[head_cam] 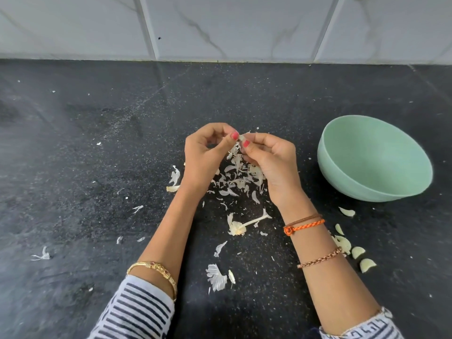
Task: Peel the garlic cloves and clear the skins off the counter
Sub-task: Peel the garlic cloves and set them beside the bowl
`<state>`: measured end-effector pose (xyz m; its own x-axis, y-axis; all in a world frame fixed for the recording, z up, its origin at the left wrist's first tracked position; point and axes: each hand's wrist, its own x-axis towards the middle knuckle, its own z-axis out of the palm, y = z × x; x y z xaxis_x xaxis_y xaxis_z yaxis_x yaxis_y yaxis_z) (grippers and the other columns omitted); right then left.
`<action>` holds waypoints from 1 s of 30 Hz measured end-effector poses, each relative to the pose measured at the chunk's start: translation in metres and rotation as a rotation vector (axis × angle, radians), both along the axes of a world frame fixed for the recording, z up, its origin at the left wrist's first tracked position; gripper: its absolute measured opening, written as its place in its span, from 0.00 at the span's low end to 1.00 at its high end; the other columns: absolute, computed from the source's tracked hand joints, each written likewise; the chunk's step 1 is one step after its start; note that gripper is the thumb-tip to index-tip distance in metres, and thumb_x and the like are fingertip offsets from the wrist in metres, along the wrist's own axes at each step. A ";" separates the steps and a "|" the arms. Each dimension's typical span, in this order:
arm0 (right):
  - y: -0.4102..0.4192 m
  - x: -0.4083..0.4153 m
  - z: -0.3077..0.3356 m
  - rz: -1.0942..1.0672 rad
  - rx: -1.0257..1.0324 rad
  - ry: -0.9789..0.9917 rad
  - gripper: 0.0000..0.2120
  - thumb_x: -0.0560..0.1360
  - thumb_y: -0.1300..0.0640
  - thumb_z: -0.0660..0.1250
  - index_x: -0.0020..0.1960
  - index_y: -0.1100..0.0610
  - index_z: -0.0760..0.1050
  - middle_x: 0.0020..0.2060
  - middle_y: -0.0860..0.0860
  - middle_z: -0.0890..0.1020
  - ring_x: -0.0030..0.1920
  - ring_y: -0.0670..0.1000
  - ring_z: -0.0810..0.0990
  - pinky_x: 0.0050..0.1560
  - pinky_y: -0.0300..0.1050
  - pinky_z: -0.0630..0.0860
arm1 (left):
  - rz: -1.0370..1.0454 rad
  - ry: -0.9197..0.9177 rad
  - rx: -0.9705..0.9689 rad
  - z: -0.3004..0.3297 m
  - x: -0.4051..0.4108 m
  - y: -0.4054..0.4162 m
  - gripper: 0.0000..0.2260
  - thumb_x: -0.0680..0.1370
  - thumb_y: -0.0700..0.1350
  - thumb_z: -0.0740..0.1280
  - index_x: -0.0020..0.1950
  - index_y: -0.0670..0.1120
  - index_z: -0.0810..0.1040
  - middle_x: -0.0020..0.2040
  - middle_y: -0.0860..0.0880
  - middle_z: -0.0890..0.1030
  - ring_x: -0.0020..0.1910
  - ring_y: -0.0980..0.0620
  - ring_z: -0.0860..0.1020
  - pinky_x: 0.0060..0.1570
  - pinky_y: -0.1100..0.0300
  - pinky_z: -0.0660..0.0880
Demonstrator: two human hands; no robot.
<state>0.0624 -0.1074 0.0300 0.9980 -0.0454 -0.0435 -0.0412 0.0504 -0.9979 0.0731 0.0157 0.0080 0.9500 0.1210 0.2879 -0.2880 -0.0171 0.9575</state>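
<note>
Black counter point(97, 167), left hand point(203, 157) and right hand point(269, 162) both pinching a mostly hidden garlic clove point(241, 137).

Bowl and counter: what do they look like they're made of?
Bowl: probably matte plastic or melamine; even mint green, soft sheen, no sharp reflections. Counter: looks like polished black granite; fine pale speckles and a faint reflection of the wall tiles, themselves glossy and marble-veined.

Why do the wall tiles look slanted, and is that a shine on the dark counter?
Head view: the wide-angle lens splays the wall tiles' grout lines outward; a soft pale sheen lies on the counter at left and below the wall; the hands and garlic skins stay fairly sharp.
</note>
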 end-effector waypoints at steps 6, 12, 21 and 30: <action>-0.001 0.000 0.001 0.030 0.024 0.009 0.07 0.72 0.66 0.69 0.42 0.56 0.79 0.36 0.50 0.82 0.37 0.42 0.80 0.40 0.34 0.76 | -0.048 -0.010 0.038 0.001 -0.001 -0.005 0.07 0.75 0.37 0.67 0.40 0.48 0.76 0.37 0.52 0.78 0.35 0.64 0.75 0.41 0.70 0.71; -0.003 0.000 0.003 0.106 0.125 0.089 0.07 0.73 0.66 0.67 0.41 0.56 0.78 0.29 0.45 0.82 0.34 0.41 0.79 0.39 0.34 0.77 | -0.080 -0.057 0.076 0.002 -0.002 -0.004 0.08 0.76 0.36 0.65 0.41 0.48 0.75 0.38 0.51 0.77 0.36 0.63 0.75 0.41 0.69 0.72; -0.004 0.002 0.002 0.135 0.155 0.127 0.07 0.73 0.67 0.67 0.40 0.57 0.78 0.27 0.45 0.81 0.33 0.41 0.79 0.39 0.34 0.77 | -0.003 -0.104 0.093 -0.003 0.002 -0.002 0.07 0.73 0.39 0.69 0.39 0.51 0.77 0.34 0.60 0.80 0.37 0.61 0.78 0.41 0.65 0.75; -0.008 0.003 0.004 0.195 0.258 0.172 0.07 0.72 0.69 0.66 0.39 0.59 0.77 0.27 0.47 0.80 0.29 0.41 0.78 0.33 0.32 0.76 | -0.017 -0.130 0.075 -0.003 0.001 -0.001 0.06 0.73 0.39 0.70 0.39 0.50 0.78 0.34 0.59 0.81 0.37 0.60 0.78 0.41 0.62 0.76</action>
